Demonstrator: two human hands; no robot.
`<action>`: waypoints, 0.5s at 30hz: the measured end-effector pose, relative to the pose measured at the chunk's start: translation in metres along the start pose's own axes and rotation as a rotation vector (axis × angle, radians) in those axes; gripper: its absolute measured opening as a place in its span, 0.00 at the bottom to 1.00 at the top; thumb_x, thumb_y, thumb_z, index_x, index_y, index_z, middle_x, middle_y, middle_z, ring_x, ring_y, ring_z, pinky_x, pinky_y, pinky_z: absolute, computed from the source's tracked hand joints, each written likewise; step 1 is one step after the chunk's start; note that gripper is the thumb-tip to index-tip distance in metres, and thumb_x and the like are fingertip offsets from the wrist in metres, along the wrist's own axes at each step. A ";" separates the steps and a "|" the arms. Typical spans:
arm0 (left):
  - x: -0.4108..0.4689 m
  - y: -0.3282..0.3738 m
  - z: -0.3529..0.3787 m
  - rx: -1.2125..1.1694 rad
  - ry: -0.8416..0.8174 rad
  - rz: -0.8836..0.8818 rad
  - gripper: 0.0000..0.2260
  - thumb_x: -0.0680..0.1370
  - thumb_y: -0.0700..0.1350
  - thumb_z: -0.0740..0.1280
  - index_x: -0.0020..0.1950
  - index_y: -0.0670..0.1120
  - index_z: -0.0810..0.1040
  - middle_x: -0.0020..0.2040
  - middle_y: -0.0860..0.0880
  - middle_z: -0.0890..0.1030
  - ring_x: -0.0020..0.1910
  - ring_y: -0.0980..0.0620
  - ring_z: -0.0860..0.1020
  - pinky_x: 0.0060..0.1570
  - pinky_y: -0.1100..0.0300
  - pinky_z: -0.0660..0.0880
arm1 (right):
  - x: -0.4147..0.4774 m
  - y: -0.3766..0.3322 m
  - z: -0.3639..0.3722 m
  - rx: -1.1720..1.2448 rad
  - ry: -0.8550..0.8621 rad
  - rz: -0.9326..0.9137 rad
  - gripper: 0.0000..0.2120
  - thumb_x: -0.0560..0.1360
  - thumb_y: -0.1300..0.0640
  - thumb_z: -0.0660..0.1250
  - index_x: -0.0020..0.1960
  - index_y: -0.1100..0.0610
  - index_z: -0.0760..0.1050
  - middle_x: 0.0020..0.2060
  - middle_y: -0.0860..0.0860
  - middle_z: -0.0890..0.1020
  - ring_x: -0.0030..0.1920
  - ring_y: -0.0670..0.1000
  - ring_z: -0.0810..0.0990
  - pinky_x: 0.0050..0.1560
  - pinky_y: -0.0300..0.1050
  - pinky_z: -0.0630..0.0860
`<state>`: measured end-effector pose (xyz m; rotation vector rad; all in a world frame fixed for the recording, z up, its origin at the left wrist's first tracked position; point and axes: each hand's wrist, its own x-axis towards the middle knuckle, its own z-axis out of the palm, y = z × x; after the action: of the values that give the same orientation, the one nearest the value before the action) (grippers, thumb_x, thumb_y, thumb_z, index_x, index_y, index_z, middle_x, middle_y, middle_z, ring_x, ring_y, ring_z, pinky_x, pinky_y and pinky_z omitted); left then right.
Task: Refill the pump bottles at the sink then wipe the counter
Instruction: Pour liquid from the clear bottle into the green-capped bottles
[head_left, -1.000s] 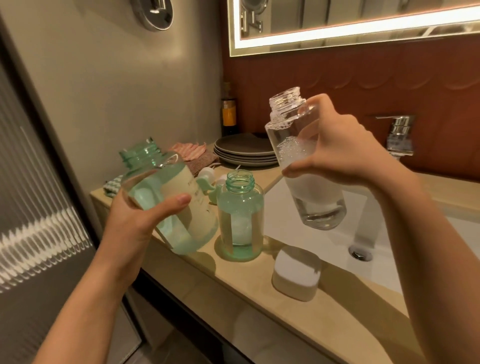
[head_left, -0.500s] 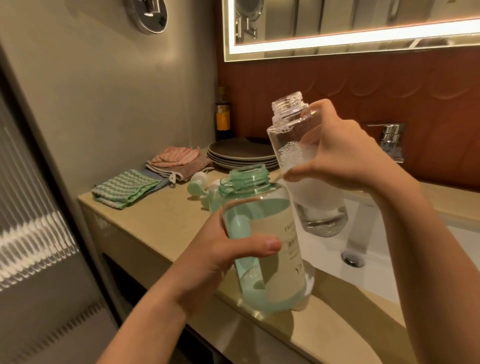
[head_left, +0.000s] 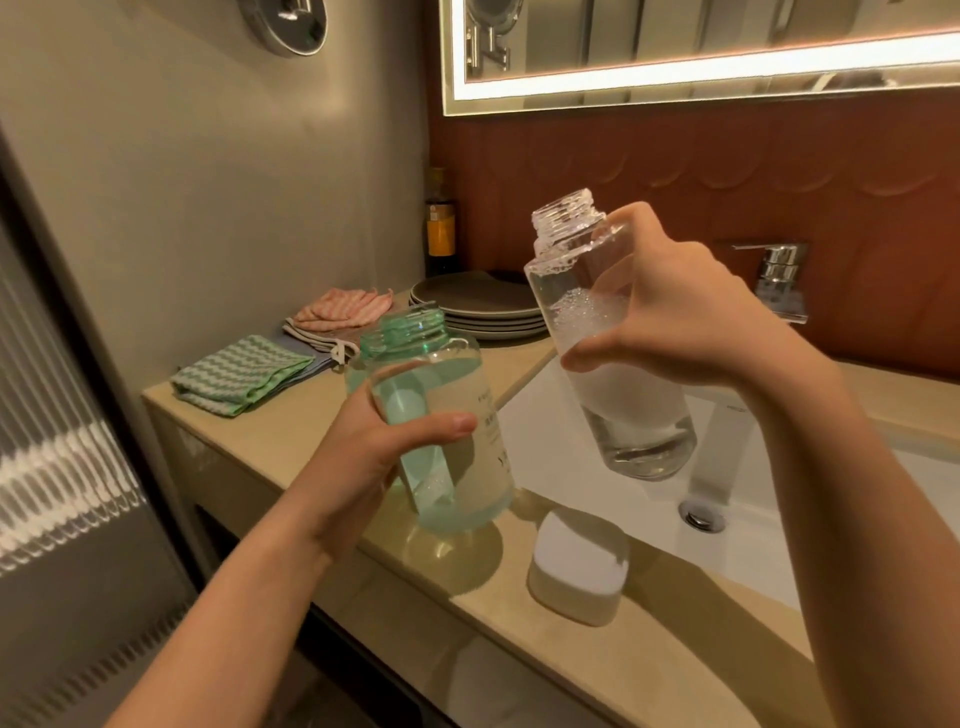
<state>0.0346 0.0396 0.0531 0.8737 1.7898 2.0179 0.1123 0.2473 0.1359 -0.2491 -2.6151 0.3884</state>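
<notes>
My left hand (head_left: 382, 449) grips a green-tinted glass bottle (head_left: 457, 415) with no cap, held slightly tilted just above the beige counter (head_left: 291, 431). It holds pale liquid nearly to the shoulder. My right hand (head_left: 685, 317) grips a clear uncapped bottle (head_left: 618, 405) raised over the white sink (head_left: 753, 525), tilted left, with foamy liquid in its lower half. The two bottle mouths are apart. The second green bottle seen earlier is hidden behind the one in my left hand.
A white soap dish or sponge holder (head_left: 576, 566) sits at the counter's front edge. Folded green cloth (head_left: 239, 374), pink cloth (head_left: 343, 309) and stacked grey plates (head_left: 478, 306) lie at the back left. The chrome tap (head_left: 779, 275) stands behind the sink.
My left hand has carried the green bottle rightwards, from the counter's left side toward the clear bottle. The right hand and clear bottle have stayed nearly still.
</notes>
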 end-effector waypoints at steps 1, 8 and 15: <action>0.005 -0.001 -0.003 0.005 0.014 -0.011 0.27 0.56 0.45 0.77 0.54 0.52 0.78 0.46 0.51 0.84 0.46 0.54 0.82 0.42 0.61 0.79 | 0.000 0.000 0.000 -0.006 -0.003 0.001 0.43 0.60 0.44 0.77 0.67 0.49 0.57 0.56 0.53 0.78 0.49 0.57 0.78 0.45 0.49 0.76; 0.033 -0.014 -0.019 0.063 0.099 -0.050 0.29 0.58 0.43 0.76 0.58 0.49 0.75 0.48 0.51 0.84 0.46 0.55 0.82 0.41 0.61 0.78 | -0.001 -0.001 0.001 -0.026 -0.019 -0.001 0.43 0.60 0.44 0.77 0.66 0.49 0.57 0.57 0.52 0.78 0.49 0.56 0.77 0.45 0.48 0.75; 0.031 -0.029 -0.011 0.153 0.128 -0.037 0.38 0.51 0.49 0.83 0.58 0.50 0.72 0.52 0.50 0.82 0.49 0.56 0.81 0.49 0.58 0.78 | 0.000 -0.004 0.003 -0.051 -0.078 -0.007 0.42 0.60 0.43 0.77 0.65 0.48 0.57 0.57 0.51 0.78 0.50 0.57 0.77 0.49 0.52 0.76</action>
<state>-0.0008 0.0547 0.0318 0.7632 2.0373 1.9746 0.1106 0.2426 0.1342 -0.2462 -2.7043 0.3356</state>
